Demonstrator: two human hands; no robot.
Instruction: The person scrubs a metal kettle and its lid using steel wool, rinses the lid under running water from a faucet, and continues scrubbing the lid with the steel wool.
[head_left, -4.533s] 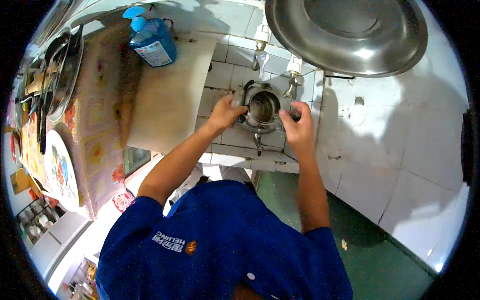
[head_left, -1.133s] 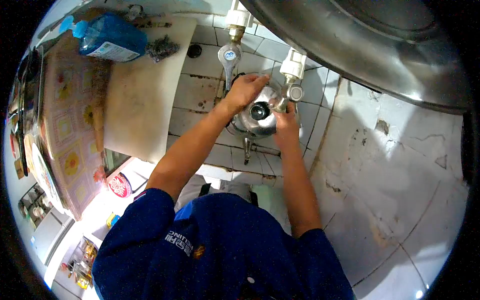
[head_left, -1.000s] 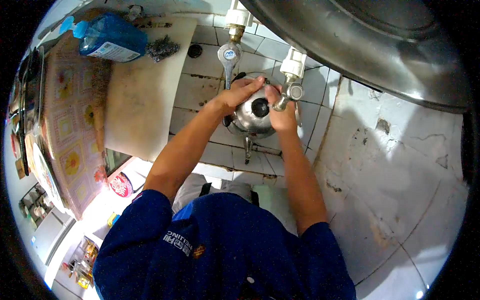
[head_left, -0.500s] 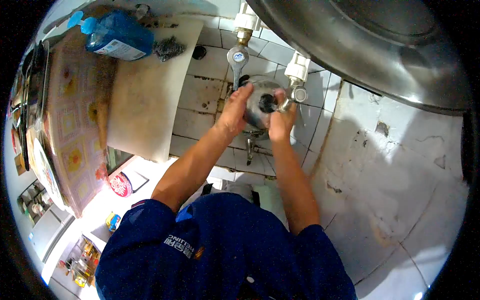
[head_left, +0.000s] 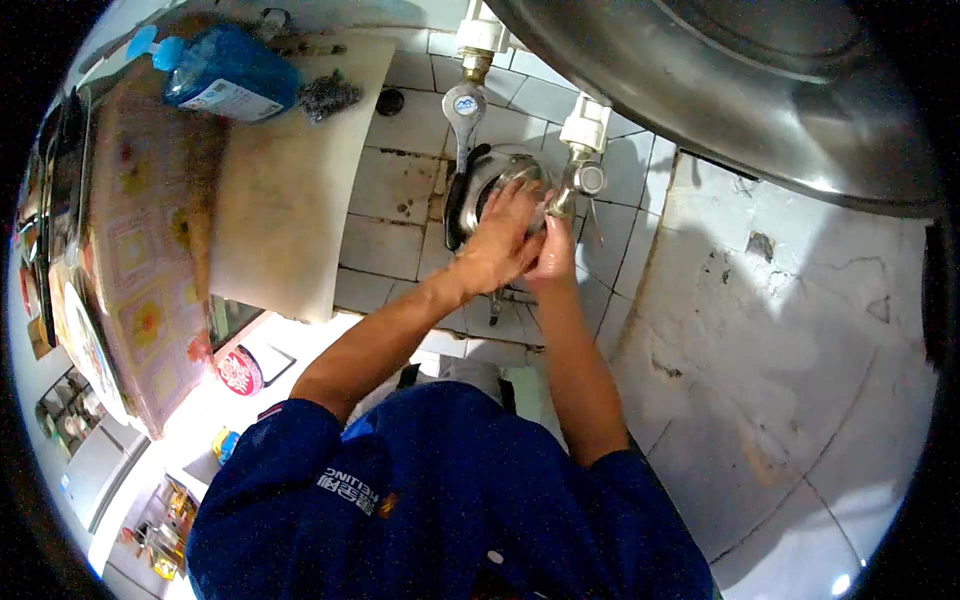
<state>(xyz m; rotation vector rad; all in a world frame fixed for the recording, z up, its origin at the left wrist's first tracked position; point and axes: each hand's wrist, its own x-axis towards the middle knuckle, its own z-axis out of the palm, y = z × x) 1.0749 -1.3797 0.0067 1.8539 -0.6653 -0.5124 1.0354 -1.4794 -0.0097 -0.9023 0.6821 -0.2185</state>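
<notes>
Below two wall taps sits a round, shiny metal kettle, with a curved black handle on its left. My left hand lies across the kettle's dark round opening, its fingers stretched out; whether the fingertips are inside I cannot tell. My right hand grips the near right side of the kettle, just under the right tap, its skin wet. Most of the kettle's near side is hidden behind both hands. The left tap hangs over the far left of the kettle.
Grimy white tiles surround the kettle. On the left, a pale board bears a blue pump bottle and a dark scouring pad. A large metal basin overhangs at upper right, above a worn tiled surface.
My left hand has gone from the kettle's left side to over its opening. My right hand has shifted slightly nearer. The kettle has turned, and its black handle now shows on the left.
</notes>
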